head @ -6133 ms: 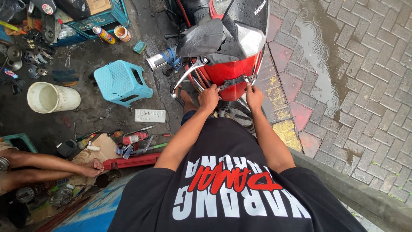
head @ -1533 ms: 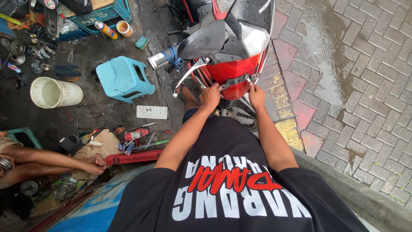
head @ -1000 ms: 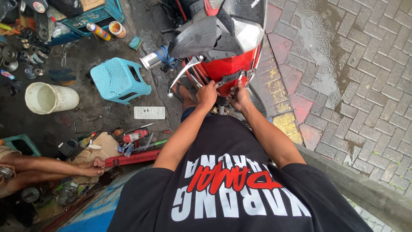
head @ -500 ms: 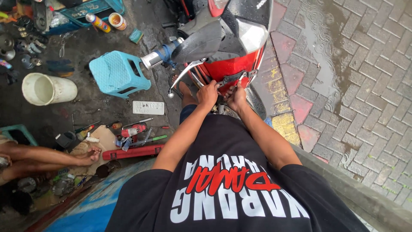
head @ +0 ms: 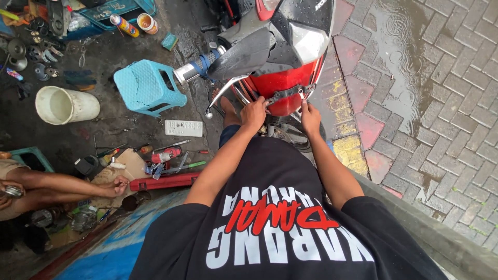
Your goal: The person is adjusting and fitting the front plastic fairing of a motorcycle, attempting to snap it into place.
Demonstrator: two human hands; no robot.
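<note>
Hands shifted; bucket open.

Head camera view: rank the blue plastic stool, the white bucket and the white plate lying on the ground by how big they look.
1. blue plastic stool
2. white bucket, slightly smaller, so close to the stool
3. white plate, clearly smallest

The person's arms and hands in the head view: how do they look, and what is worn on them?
Both arms are bare from above the elbow down. The left hand and right hand wear no gloves; no ring or watch is visible. Short black sleeves of a T-shirt with large red and white lettering cover the upper arms.
</note>
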